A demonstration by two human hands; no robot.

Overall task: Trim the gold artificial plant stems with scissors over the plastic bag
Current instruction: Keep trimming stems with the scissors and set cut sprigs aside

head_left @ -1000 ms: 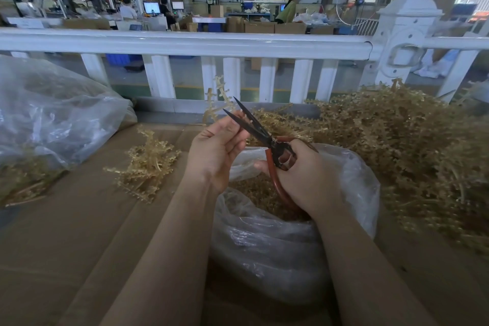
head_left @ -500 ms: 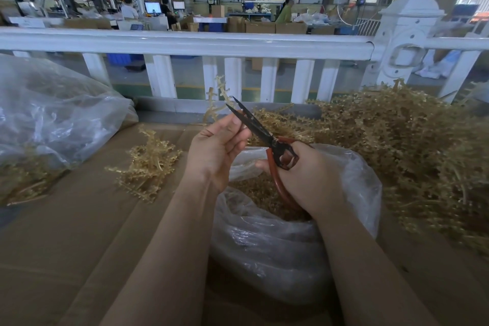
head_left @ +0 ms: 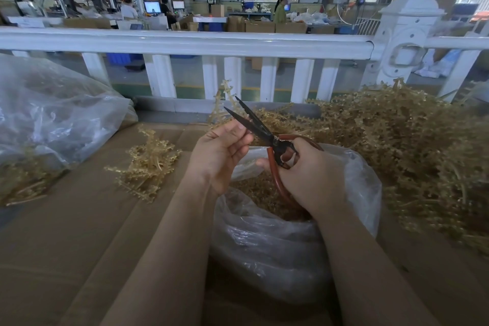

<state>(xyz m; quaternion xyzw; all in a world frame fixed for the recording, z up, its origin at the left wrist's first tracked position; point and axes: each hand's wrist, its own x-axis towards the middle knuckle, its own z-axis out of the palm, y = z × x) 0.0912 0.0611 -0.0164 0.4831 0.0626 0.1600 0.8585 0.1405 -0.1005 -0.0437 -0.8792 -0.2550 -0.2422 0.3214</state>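
Note:
My left hand (head_left: pixel 219 152) pinches a gold plant stem (head_left: pixel 223 99) that rises behind the fingers, above the open clear plastic bag (head_left: pixel 285 251). My right hand (head_left: pixel 308 174) grips the red loop handles of black-bladed scissors (head_left: pixel 254 124). The blades are parted and point up and left, right beside my left fingertips and the stem. Gold trimmings (head_left: pixel 260 193) lie inside the bag below both hands.
A large heap of gold stems (head_left: pixel 402 151) fills the right side. A small pile of gold stems (head_left: pixel 148 164) lies left on the cardboard surface (head_left: pixel 79 246). Another plastic bag (head_left: pixel 53 114) sits far left. A white railing (head_left: pixel 185 43) runs behind.
The hands, stem and scissors stay in nearly the same place above the bag; the blades remain parted at the stem.

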